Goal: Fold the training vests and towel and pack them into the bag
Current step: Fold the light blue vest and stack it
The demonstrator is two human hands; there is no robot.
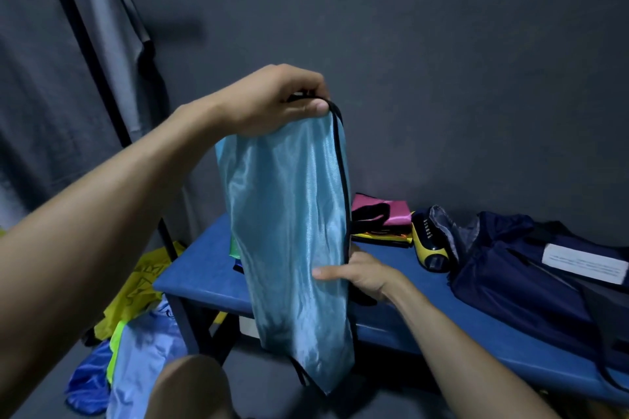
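Both hands held 1 shiny light-blue training vest (289,231) upright above the blue padded counter (204,269).
Left hand (275,100) pinched its black-trimmed top; right hand (357,274) gripped its edge lower down. Folded pink vests (384,214) lay by the open navy bag (531,269); several vests (136,333) remained heaped on the floor.

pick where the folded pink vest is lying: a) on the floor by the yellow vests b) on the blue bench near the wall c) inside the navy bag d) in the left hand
b, the pink vest lies on the blue bench close to the wall, beyond the light blue vest that both hands hold up.
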